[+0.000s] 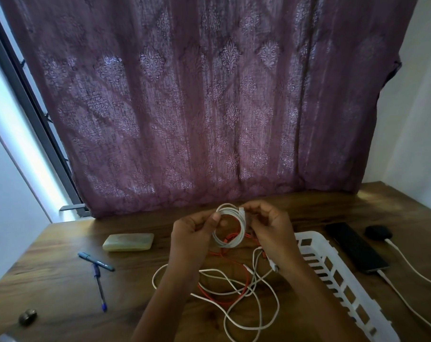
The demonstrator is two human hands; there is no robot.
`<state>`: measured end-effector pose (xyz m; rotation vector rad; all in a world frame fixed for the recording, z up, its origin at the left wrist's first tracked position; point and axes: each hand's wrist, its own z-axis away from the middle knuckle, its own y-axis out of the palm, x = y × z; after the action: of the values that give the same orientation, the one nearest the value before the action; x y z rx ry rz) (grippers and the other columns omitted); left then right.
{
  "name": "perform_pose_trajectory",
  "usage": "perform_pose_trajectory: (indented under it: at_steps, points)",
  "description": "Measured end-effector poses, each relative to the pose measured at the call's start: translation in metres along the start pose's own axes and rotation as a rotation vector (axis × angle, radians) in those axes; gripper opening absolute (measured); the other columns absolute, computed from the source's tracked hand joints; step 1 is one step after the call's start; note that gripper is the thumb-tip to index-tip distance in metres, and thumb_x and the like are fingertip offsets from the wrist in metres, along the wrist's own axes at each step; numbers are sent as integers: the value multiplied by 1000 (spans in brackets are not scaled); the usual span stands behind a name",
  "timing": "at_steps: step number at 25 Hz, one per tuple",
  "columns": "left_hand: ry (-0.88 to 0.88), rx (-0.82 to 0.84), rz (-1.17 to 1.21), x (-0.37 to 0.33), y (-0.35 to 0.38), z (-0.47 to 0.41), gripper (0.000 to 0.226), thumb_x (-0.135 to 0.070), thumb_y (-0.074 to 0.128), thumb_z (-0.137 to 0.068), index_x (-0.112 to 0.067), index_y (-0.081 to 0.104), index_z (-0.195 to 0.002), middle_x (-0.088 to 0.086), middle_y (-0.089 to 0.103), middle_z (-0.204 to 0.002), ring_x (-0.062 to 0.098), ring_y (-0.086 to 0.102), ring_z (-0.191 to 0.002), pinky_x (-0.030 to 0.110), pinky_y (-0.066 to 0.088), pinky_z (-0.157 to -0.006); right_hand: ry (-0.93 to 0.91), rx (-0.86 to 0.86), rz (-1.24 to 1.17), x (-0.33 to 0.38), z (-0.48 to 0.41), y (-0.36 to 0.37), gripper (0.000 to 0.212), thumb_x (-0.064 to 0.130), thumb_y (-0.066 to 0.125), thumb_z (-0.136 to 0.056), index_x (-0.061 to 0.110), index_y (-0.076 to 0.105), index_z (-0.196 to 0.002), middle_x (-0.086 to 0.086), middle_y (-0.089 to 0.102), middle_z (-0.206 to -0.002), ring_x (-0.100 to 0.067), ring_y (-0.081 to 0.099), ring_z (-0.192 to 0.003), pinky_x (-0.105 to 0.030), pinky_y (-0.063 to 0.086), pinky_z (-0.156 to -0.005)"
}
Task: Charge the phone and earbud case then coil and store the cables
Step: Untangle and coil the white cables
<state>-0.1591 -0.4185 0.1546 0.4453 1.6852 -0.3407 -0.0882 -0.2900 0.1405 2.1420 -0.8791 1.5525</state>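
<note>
Two hands are raised above the middle of the tabletop, both on a coiled white cable wound into a small ring. The left hand pinches the ring's left side between thumb and fingertips. The right hand has its fingers curled round the right side, where the turns bunch together. Below the wrists, toward the near edge, a loose white cable sprawls in wide loops, tangled with an orange cable that also shows through the middle of the ring. A white slotted basket lies just right of the tangle and runs on a slant toward the near right corner. Beyond it, by the right edge, a dark phone lies flat with a white lead plugged into its near end. Just beside the phone, farther back, sits a dark rounded earbud case, a second white lead going into it and trailing off toward the right edge. On the left half lies a pale oblong block; nearer the near edge a dark marker crosses a blue pen. A small round metal piece sits near the near left corner. Behind the far edge hangs a purple patterned curtain.
</note>
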Motion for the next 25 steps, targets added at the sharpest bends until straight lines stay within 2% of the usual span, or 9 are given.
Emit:
perform_pose_trajectory:
  at_steps: [3, 5, 7, 10, 13, 16, 19, 21, 25]
  points:
    - [-31, -104, 89, 3, 0, -2, 13, -13, 60, -86, -13, 73, -87, -1, 75, -74, 11, 70, -76, 25, 55, -73, -16, 22, 78, -1, 5, 6, 19, 9, 59, -88, 24, 70, -92, 5, 72, -85, -6, 66, -79, -25, 54, -72]
    - [-46, -146, 141, 4, 1, -1, 15, -13, 60, -86, -8, 72, -92, 1, 74, -75, 8, 69, -74, 20, 54, -69, 18, 36, 40, 3, 9, 10, 24, 11, 58, -89, 31, 70, -85, 6, 66, -68, -1, 58, -61, -16, 48, -59]
    - [-51, -181, 175, 8, 2, 0, 18, -14, 59, -87, -4, 71, -96, 7, 74, -81, 13, 68, -77, 24, 53, -72, 44, 34, -20, 6, 12, 12, 16, 20, 64, -85, 33, 70, -78, 7, 64, -61, -1, 56, -55, -13, 44, -53]
    - [-52, -197, 185, 13, 3, 2, 19, -15, 59, -87, -5, 71, -97, 9, 74, -83, 20, 69, -81, 35, 54, -77, 2, 35, 89, 4, 13, 15, 12, 27, 75, -75, 31, 70, -85, 12, 71, -76, 2, 65, -73, -11, 49, -63]
    - [46, -160, -46, 19, 0, 1, 15, -17, 60, -88, -13, 69, -99, 4, 74, -87, 20, 70, -86, 42, 55, -82, -31, 62, 110, 3, 9, 13, 18, 16, 70, -81, 34, 68, -82, 14, 71, -74, 1, 66, -73, -12, 50, -64]
    - [198, -54, -293, 18, -6, -1, 32, -6, 56, -88, -29, 58, -110, -10, 68, -95, 3, 66, -85, 24, 54, -78, -40, 122, 164, 4, 7, 8, 13, 15, 65, -84, 28, 70, -87, 10, 71, -79, -1, 67, -76, -15, 53, -67]
    - [258, 64, -448, 12, -8, -6, 40, 3, 52, -87, -30, 59, -107, -13, 67, -94, -1, 64, -86, 11, 49, -72, -31, 202, 177, 6, 5, 5, 13, 16, 62, -87, 27, 68, -89, 8, 72, -87, -1, 66, -82, -15, 52, -73]
    - [218, 102, -441, 8, -10, -8, 33, 0, 50, -90, -29, 63, -97, -13, 69, -89, -2, 65, -83, 12, 49, -72, 9, 241, 140, 6, 4, 3, 13, 14, 60, -88, 25, 66, -90, 7, 71, -92, 0, 65, -85, -12, 50, -74]
    - [-70, 226, -75, 3, -5, -3, 32, -5, 41, -96, -17, 68, -85, 0, 74, -76, 12, 70, -75, 26, 55, -70, 96, 282, 45, 7, 1, 1, 15, 8, 56, -90, 20, 63, -94, 2, 70, -94, -7, 67, -88, -19, 52, -78]
